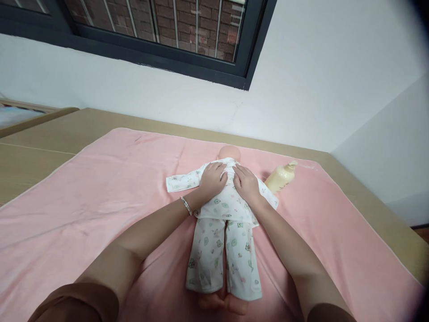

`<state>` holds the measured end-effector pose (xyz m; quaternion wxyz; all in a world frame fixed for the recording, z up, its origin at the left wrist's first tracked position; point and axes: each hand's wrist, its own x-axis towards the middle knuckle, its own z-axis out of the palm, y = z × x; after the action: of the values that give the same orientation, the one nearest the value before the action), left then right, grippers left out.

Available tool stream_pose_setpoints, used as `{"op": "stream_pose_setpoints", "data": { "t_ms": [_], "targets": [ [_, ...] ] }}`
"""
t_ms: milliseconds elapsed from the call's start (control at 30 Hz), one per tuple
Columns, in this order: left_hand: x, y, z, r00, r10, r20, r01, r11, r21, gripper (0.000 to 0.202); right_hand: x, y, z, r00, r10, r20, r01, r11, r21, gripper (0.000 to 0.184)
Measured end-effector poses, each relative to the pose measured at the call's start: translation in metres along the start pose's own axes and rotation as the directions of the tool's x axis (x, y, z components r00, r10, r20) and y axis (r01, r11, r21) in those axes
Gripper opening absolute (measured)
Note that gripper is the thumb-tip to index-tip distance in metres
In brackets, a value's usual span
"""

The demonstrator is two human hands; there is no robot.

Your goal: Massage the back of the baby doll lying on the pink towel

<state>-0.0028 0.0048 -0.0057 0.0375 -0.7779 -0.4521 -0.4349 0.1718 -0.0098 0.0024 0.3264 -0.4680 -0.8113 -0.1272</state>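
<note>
A baby doll (223, 205) in a white patterned top and trousers lies stretched out in the middle of the view, head away from me and feet toward me. My left hand (213, 180) rests flat on the left side of its upper body, fingers extended. On the right side of the upper body lies my right hand (246, 182), also flat with fingers stretched out. The hands are a little apart, with the top's fabric showing between them. The doll's face is not visible; its bare feet show below the trouser legs.
Under the doll spreads a pink blanket (100, 192) on a wooden table (97, 117). A pale yellow pump bottle (281, 177) stands to the right of the doll, close to its sleeve. Behind the table rise a white wall (301, 80) and a dark-framed window (187, 49).
</note>
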Motion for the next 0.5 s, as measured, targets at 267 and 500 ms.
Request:
{"op": "stream_pose_setpoints", "data": {
  "t_ms": [267,500],
  "targets": [
    [-0.005,0.011,-0.009,0.997,-0.038,-0.07,0.045,0.995,0.094,0.021,-0.006,-0.022,-0.006,0.984,0.168,-0.052,-0.174,0.973,-0.149,0.03],
    [0.002,0.004,-0.003,0.994,-0.094,0.065,0.093,0.995,0.021,0.034,0.005,-0.013,-0.012,0.972,0.178,0.155,-0.175,0.984,-0.033,0.045]
  ]
}}
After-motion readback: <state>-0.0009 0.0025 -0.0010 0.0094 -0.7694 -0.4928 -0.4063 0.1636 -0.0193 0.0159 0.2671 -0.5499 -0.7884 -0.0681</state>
